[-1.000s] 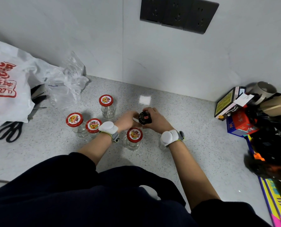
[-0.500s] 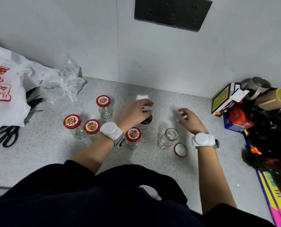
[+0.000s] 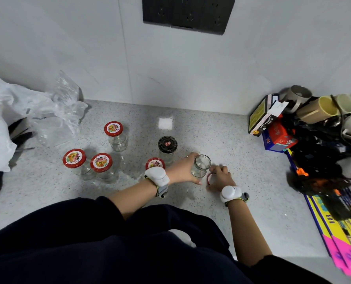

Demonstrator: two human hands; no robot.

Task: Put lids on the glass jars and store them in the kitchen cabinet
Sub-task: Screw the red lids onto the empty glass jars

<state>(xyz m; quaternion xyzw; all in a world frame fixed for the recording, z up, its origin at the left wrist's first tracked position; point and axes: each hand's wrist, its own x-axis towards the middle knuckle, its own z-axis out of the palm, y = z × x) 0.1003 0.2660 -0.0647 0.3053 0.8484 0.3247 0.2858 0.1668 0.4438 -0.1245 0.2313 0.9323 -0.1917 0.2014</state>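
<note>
— Where is the open jar (image 3: 200, 166) found?
— It is held upright on the speckled worktop (image 3: 221, 138), about midway along its width and nearer the front edge than the back wall. The left hand (image 3: 181, 171) is wrapped around its left side, with the fingers (image 3: 191, 156) curled against the glass, so it is gripped.

— And the loose lid (image 3: 209, 178)?
— It is seen only as a red rim lying on the worktop just right of the jar's base. The right hand (image 3: 219, 179) is laid over it, fingers bent down onto it; whether it is actually pinched cannot be told, since most of it is covered.

— How are the other jars placed?
— A black-lidded jar (image 3: 167, 147) is set just behind the left hand. A red-lidded jar (image 3: 155, 163) is partly hidden by the left wrist. Two more red-lidded jars (image 3: 88, 162) are stood side by side toward the left edge, and a fifth (image 3: 115, 134) is placed behind them, nearer the back wall.

— Anything else on the worktop?
— A clear plastic bag (image 3: 58, 113) is crumpled at the back left, and boxes (image 3: 270, 124) are piled at the right edge.
</note>
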